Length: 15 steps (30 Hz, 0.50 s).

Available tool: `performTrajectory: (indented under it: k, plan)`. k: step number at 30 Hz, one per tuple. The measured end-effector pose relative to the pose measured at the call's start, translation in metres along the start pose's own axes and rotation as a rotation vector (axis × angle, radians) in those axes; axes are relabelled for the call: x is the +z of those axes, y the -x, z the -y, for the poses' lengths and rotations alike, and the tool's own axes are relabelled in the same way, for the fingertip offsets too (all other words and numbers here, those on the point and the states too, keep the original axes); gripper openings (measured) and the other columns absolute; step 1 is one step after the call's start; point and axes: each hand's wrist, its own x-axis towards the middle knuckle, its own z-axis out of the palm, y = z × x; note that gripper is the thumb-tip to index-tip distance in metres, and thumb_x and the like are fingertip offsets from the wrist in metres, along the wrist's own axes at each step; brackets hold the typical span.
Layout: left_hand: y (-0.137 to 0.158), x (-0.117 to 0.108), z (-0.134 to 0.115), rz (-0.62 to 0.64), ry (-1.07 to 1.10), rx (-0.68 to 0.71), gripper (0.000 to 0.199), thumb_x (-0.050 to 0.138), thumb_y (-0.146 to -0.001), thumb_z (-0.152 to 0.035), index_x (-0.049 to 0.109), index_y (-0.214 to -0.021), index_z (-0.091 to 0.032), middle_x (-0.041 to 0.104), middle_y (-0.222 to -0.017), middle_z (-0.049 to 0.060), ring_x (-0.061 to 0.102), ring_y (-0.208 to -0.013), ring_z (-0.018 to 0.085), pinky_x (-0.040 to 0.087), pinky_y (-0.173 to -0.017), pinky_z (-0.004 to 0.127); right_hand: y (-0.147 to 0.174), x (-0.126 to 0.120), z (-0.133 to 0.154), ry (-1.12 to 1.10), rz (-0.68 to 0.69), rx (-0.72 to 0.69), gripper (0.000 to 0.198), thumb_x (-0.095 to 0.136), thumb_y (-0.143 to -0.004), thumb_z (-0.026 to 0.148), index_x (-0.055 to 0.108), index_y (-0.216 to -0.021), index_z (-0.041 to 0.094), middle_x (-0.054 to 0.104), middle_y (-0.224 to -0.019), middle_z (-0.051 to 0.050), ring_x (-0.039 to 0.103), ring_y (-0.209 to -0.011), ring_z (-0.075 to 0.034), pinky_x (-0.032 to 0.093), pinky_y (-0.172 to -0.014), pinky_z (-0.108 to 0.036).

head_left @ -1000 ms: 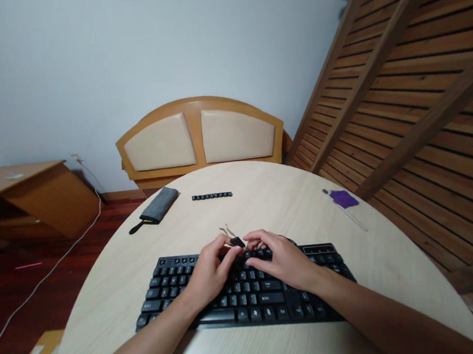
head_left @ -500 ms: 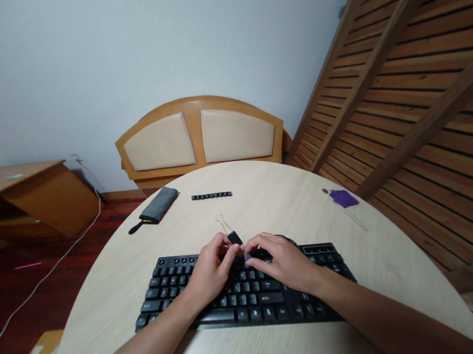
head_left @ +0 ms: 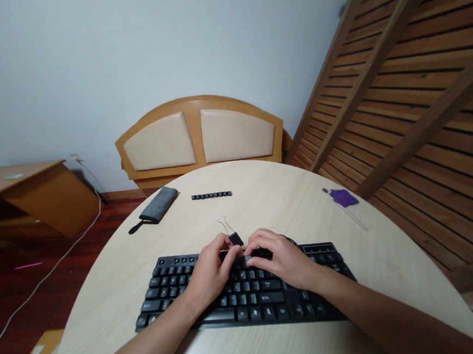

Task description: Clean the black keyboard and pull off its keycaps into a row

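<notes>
A black keyboard [head_left: 214, 316] lies across the near part of the round table. Above its upper rows, my left hand [head_left: 213, 263] is closed on a wire keycap puller [head_left: 236, 238], whose dark block and two thin wire prongs point up and away from me. Close beside it, my right hand [head_left: 277, 255] pinches a small dark keycap [head_left: 248, 258] between thumb and fingers, at the puller's near end. The fingers hide whether the keycap touches the puller. Farther back, several black keycaps [head_left: 212, 195] stand in a straight row.
On the table [head_left: 279, 195], a grey pouch [head_left: 159, 206] with a black loop lies at the left. A purple cloth [head_left: 344, 197] and a thin white-handled brush [head_left: 352, 216] lie at the right. A headboard [head_left: 194, 131] stands behind, with slatted wood [head_left: 414, 103] on the right.
The puller has shifted slightly right and down. My right hand's fingers have moved a little around the keycap; both hands stay over the keyboard.
</notes>
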Motion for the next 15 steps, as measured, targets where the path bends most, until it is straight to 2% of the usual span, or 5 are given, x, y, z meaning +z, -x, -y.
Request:
performTrajectory:
  k: [5,10,15]
  plan:
    - [-0.001,0.001,0.002,-0.015,0.000,-0.031,0.019,0.050,-0.096,-0.033,0.055,-0.083,-0.020,0.068,-0.080,0.001,0.062,-0.077,0.018,0.044,-0.072,0.028,-0.001,-0.002,0.001,-0.106,-0.036,0.042,0.006,0.066,-0.089,0.025,0.066,-0.094,0.022,0.067,-0.098,-0.003,0.061,-0.096,-0.017,0.048,-0.089,-0.032]
    - [-0.002,0.001,0.005,-0.027,0.017,-0.081,0.021,0.048,-0.096,-0.036,0.056,-0.085,-0.021,0.066,-0.079,0.002,0.062,-0.076,0.020,0.044,-0.071,0.029,-0.002,0.000,-0.004,-0.154,-0.118,0.151,0.010,0.060,-0.091,0.028,0.064,-0.098,0.021,0.069,-0.096,-0.003,0.064,-0.087,-0.016,0.051,-0.079,-0.029]
    - [-0.003,0.001,0.005,-0.030,0.022,-0.082,0.021,0.048,-0.096,-0.036,0.056,-0.085,-0.020,0.065,-0.078,0.002,0.062,-0.074,0.019,0.043,-0.070,0.029,-0.005,0.001,-0.009,-0.129,-0.181,0.202,0.024,0.064,-0.086,0.023,0.066,-0.109,0.021,0.070,-0.102,-0.004,0.065,-0.087,-0.016,0.051,-0.081,-0.030]
